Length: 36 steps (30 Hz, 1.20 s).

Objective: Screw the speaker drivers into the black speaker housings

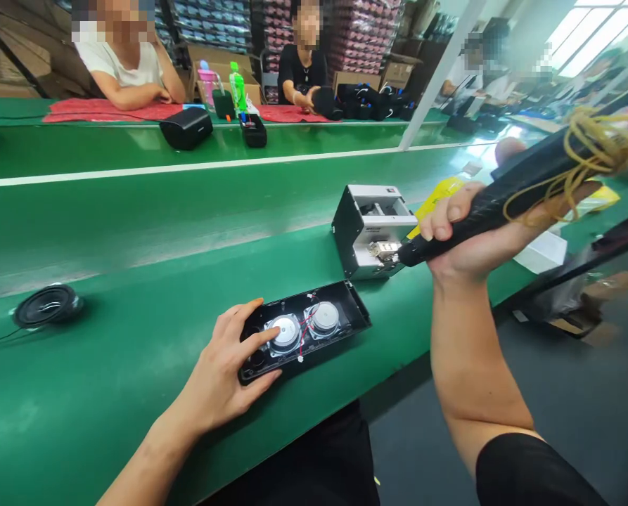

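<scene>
My left hand (pixel 234 358) grips the left end of a black speaker housing (pixel 353 309), thumb on the near side and a finger resting on the left speaker driver (pixel 285 333). A second round driver (pixel 325 319) sits beside it, with thin red wires between them. My right hand (pixel 472 225) is wrapped round a black electric screwdriver (pixel 496 200), which has yellow rubber bands (pixel 582 158) looped on its upper part. Its tip is at the front outlet of a screw feeder (pixel 374 228); whether a screw is on the bit is hidden.
A round black speaker (pixel 47 306) with a cable lies at left on the green bench (pixel 134 358). Behind the feeder is a yellow bag (pixel 440 197). Across the bench are a black speaker box (pixel 186 128), a green bottle (pixel 237 88) and seated co-workers (pixel 303 74). A white post (pixel 432 77) stands at right.
</scene>
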Tool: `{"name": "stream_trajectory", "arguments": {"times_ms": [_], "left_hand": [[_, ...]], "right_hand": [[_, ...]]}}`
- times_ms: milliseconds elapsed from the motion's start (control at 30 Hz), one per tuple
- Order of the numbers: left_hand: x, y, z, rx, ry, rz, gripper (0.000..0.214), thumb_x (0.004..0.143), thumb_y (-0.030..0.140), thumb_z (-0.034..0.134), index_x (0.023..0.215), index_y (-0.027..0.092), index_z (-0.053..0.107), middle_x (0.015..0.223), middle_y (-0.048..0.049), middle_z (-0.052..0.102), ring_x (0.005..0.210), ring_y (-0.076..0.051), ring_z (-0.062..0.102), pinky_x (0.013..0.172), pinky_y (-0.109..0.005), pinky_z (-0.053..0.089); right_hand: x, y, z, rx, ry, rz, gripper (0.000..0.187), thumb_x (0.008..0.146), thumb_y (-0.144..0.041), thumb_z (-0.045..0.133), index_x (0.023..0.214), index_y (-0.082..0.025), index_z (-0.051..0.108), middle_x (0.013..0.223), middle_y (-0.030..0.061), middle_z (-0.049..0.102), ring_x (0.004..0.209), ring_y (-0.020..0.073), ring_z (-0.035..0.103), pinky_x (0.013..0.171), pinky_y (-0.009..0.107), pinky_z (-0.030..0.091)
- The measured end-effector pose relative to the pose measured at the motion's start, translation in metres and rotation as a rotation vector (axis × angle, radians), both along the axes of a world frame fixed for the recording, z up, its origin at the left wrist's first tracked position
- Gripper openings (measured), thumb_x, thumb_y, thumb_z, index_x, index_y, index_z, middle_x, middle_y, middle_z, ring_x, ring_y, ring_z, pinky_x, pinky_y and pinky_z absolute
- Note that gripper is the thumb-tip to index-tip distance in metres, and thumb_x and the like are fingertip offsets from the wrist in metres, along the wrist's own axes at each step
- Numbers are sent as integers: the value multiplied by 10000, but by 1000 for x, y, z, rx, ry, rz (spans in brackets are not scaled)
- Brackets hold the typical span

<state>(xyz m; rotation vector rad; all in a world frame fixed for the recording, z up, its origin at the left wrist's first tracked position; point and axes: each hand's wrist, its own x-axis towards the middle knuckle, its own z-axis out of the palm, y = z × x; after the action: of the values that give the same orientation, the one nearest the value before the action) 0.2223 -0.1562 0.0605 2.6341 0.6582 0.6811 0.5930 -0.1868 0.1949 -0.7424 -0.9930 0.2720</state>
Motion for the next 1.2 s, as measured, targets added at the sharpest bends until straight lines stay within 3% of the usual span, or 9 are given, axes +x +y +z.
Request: {"name": "stream_trajectory", "arguments": {"times_ms": [133,233,367,500,633,733,967,1200], "left_hand": [[-1,1,-2,26,-14,-6,450,996,326,679,1436,287,591,1676,-142,371,1501,-409,395,1137,-683,504],[-1,0,0,11,-5,-7,445,991,340,692,1424,288,600,1679,-136,373,1504,-404,390,1162,-674,484],[1,-1,3,-9,-2,-2,448,982,343,705,1415,279,612,1687,-134,365,1511,-401,382,1199,-670,449],[1,-2,2,-14,-10,6,445,985,330,696,1419,295,604,1697,-121,360,1518,-399,381,1197,-672,457],[0,0,-3,14,-23,8,446,986,307,672,1425,318,595,1690,-109,368,1502,-402,405,1140,-673,517],[0,1,-7,21,-41,8,454,987,309,659,1434,330,580,1692,-103,364,1509,-399,402,1103,-665,556],[-2,2,-12,56,-27,13,448,988,331,669,1429,341,589,1708,-100,351,1510,-395,410,1082,-656,584],[-1,2,-12,62,-21,20,450,980,318,667,1425,335,599,1707,-95,364,1507,-399,421,1077,-651,595]], "right_hand": [[-32,-3,14,92,-52,150,567,858,-774,766,1120,-288,634,621,-84,403,372,115,310,326,248,255],[-60,-3,14,48,4,260,560,889,-677,798,1255,-314,582,644,-92,434,395,135,335,341,253,303],[-78,-4,14,28,-42,338,528,921,-673,749,1257,-326,536,628,-94,470,385,160,365,330,273,304],[-55,-2,18,9,-128,163,542,948,-759,645,1273,-334,559,654,-72,450,421,169,421,366,278,359],[-12,7,18,144,-212,-68,627,936,-883,589,898,-257,587,633,-46,428,423,131,429,385,249,378],[7,17,9,122,-184,-190,697,947,-933,517,851,-244,560,616,-41,462,406,128,423,372,235,369],[19,30,-26,11,-131,-194,705,930,-939,530,1041,-251,640,642,-40,504,411,149,454,398,246,400],[27,27,-35,6,-97,-172,711,933,-942,516,1114,-266,640,622,-56,504,387,137,402,401,239,415]]}}
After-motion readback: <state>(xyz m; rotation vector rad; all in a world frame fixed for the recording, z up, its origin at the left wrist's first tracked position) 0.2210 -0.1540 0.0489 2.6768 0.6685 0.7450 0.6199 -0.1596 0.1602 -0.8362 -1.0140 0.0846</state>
